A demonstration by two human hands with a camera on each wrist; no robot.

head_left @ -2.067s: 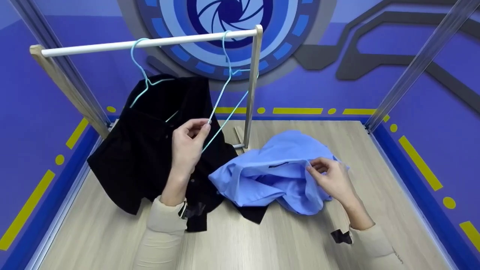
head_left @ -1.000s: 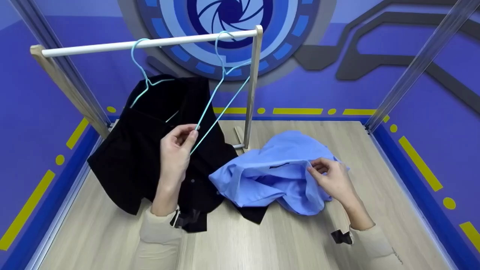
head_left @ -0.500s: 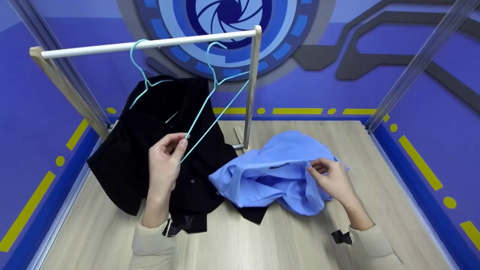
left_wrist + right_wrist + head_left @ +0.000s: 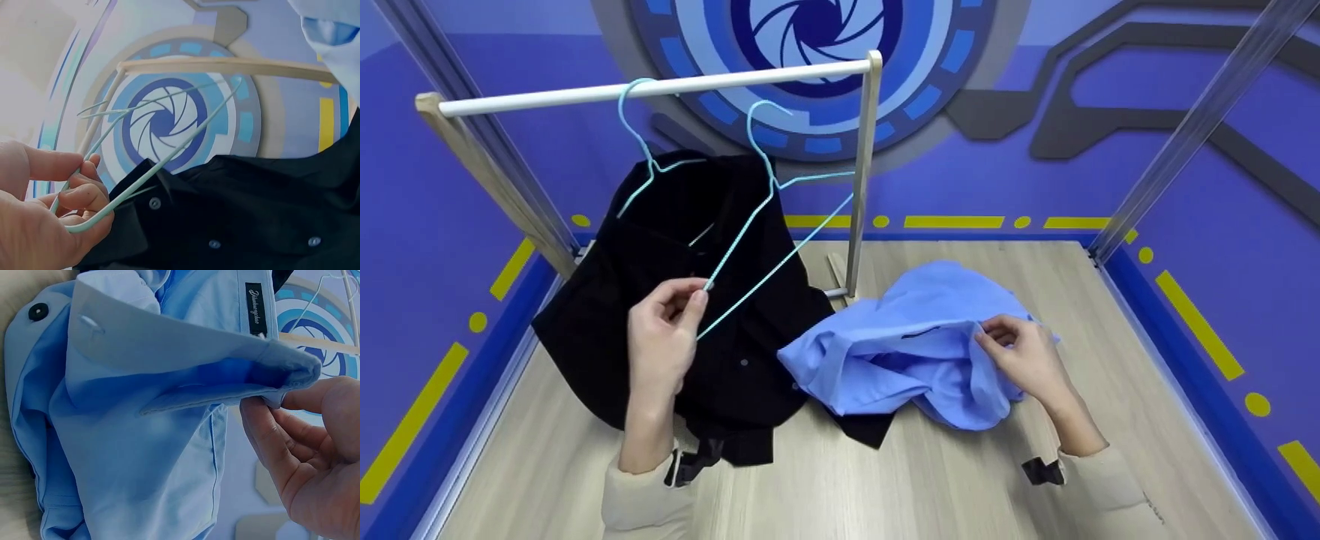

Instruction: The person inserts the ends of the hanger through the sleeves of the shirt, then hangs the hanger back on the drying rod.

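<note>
Blue shirt (image 4: 915, 349), right of rack (image 4: 697, 84): likely light, limp.
Right hand (image 4: 1024, 356) pinches collar (image 4: 180, 343), the apt hold; left hand (image 4: 664, 337) grips bare, stiff-looking hanger (image 4: 772, 183).

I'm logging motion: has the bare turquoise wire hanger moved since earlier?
Yes. In the head view, the hanger has moved down and left; its hook now sits below the straight white rod.

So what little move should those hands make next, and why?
Perhaps the left hand should bring the bare hanger toward the blue shirt: the hanger's hook is off the rail, and the right hand pinches the shirt's edge.
</note>
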